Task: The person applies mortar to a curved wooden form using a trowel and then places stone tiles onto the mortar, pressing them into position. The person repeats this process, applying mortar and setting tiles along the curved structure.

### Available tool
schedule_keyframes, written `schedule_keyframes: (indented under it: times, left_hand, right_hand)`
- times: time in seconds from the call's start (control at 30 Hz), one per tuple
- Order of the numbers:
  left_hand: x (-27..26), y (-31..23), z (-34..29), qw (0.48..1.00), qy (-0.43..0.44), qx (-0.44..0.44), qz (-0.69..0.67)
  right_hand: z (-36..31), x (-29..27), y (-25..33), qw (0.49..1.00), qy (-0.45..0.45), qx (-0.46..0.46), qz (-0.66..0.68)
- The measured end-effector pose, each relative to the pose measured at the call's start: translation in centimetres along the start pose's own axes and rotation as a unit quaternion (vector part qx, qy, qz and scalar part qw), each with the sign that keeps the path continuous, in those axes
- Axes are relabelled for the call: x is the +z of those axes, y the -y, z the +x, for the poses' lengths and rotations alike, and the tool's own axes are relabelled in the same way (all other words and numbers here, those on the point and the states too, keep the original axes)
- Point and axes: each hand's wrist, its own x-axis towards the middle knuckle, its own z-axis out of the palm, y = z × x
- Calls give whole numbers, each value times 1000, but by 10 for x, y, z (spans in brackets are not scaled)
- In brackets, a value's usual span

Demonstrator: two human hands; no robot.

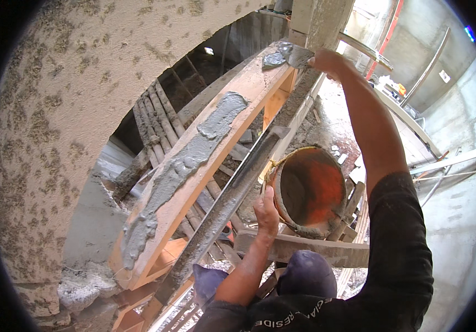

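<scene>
My right hand [329,63] reaches to the far end of a curved wooden form [243,83], closed on a trowel [300,57]. The flat trowel blade is against the form's top, beside a small heap of wet grey mortar [274,61]. A longer uneven strip of mortar [182,163] lies along the form's upper face, thick in places, with bare wood beside it. My left hand [266,213] is closed at the near left rim of an orange bucket [311,185], by its tied cord handle. The bucket tilts toward me, its inside coated with grey mortar; my left fingertips are partly hidden.
A rough concrete arch [66,99] curves along the left. A long mortar-crusted bar [210,227] runs beside the form. Below it are several poles [157,119] and rubble. A wooden plank [304,250] crosses just before my knees. A concrete post [326,22] stands at the form's far end.
</scene>
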Motion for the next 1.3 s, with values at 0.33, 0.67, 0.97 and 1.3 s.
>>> schedule_keyframes:
  times: [0.33,0.67,0.97,1.3]
  left_hand:
    - [-1,-7,-5,999,-7,-3,41]
    - [-3,0,-5,999,5,-22,35]
    - [10,-19,-11,999,5,23,23]
    - [-4,-6,0,999,16,18,38]
  right_hand:
    - [-44,-11,40,956,241,51,161]
    - [-120,2,105,958,257,-109,67]
    - [-86,-2,60,990,137,-3,-19]
    - [-140,18,62,983,94,-133,-80]
